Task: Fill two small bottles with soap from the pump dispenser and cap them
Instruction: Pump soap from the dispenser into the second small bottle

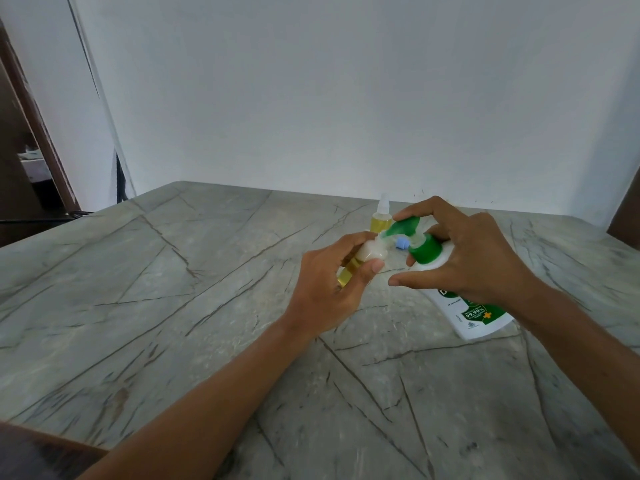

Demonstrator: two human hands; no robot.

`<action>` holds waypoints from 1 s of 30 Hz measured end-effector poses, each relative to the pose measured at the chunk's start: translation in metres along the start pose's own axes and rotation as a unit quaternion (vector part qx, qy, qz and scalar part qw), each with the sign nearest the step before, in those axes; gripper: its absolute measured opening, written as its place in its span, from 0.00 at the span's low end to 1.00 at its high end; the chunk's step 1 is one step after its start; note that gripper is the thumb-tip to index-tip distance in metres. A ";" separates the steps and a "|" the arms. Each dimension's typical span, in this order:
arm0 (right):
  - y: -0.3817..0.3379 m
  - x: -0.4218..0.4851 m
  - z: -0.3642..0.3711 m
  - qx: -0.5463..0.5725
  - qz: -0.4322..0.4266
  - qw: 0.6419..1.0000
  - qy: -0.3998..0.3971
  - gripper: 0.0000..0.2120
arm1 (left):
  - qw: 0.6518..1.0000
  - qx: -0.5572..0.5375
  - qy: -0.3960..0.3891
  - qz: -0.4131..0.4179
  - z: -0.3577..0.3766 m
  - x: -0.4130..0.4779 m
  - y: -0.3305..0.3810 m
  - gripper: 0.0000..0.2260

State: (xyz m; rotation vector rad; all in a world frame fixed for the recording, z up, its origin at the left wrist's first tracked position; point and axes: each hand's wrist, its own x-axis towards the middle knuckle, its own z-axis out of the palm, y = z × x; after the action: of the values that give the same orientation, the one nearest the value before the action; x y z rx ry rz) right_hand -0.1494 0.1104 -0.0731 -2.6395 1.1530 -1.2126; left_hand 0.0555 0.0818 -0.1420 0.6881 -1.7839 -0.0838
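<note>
Seen from above, a person's two bare forearms reach over a grey, dark-veined stone counter (173,306) set against a plain white wall (311,98). The left hand (332,285) has its grip clamped around a small bottle (367,252), held tilted just above the counter with yellow liquid showing between the fingers; its open mouth meets the nozzle of the pump dispenser (474,317). That dispenser, white with a green collar and green pump head, stands at the right. The right hand (478,258) has its grip closed on the dispenser's top, forefinger lying over the pump head, other fingers curled by the collar. Behind the hands a second small bottle (381,221) of yellow liquid stands upright, wearing a clear cap. A small blue cap (401,243) shows between bottle and dispenser.
</note>
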 end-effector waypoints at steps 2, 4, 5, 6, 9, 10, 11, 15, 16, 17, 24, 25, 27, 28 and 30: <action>0.001 -0.001 0.000 0.004 -0.001 1.000 0.007 0.31 | 1.000 -0.002 -0.001 0.000 0.000 0.000 0.000 0.17; 0.001 -0.002 0.001 0.003 0.001 1.000 0.015 0.29 | 1.000 0.000 -0.010 0.003 0.000 0.000 0.000 0.18; 0.001 -0.002 0.001 -0.001 0.003 1.000 0.017 0.28 | 1.000 0.001 -0.013 0.004 0.000 -0.001 0.000 0.18; 0.001 -0.002 0.002 -0.003 0.005 1.000 0.017 0.27 | 1.000 0.001 -0.014 0.006 0.001 -0.001 0.000 0.19; 0.000 0.000 0.002 -0.005 0.018 1.000 0.001 0.28 | 1.000 0.004 -0.014 0.004 0.001 -0.001 0.000 0.19; 0.000 0.001 0.001 -0.007 0.021 1.000 -0.008 0.29 | 1.000 0.003 -0.014 0.001 0.001 -0.001 0.000 0.19; 0.000 0.001 0.001 -0.008 0.021 1.000 -0.015 0.30 | 1.000 0.001 -0.013 -0.003 0.001 -0.001 -0.001 0.18; -0.001 0.000 -0.001 -0.010 0.017 1.000 -0.024 0.34 | 1.000 -0.008 -0.004 -0.004 0.000 -0.001 -0.001 0.17; -0.001 0.000 -0.001 -0.012 0.016 1.000 -0.021 0.35 | 1.000 -0.008 -0.004 -0.002 0.000 -0.001 -0.001 0.17; -0.001 0.000 -0.001 -0.012 0.015 1.000 -0.018 0.35 | 1.000 -0.009 -0.004 -0.001 0.000 -0.001 0.000 0.17; -0.003 0.000 0.000 -0.012 0.004 1.000 0.011 0.29 | 1.000 -0.004 -0.020 -0.001 0.001 -0.001 -0.001 0.18; -0.003 0.000 -0.001 -0.010 0.005 1.000 0.008 0.29 | 1.000 -0.004 -0.022 -0.001 0.002 -0.001 -0.001 0.18; -0.002 0.001 -0.001 -0.003 0.011 1.000 -0.002 0.30 | 1.000 -0.003 -0.021 -0.003 0.002 -0.001 -0.001 0.18; -0.002 0.001 -0.001 -0.001 0.014 1.000 -0.010 0.31 | 1.000 -0.002 -0.019 -0.004 0.002 -0.001 -0.001 0.18; -0.002 0.001 -0.002 0.003 0.015 1.000 -0.020 0.33 | 1.000 -0.004 -0.010 -0.007 0.001 -0.001 -0.001 0.18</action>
State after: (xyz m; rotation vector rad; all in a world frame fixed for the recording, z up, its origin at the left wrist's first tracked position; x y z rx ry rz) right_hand -0.1483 0.1118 -0.0704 -2.6207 1.1768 -1.1503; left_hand 0.0548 0.0812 -0.1437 0.6962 -1.7978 -0.1068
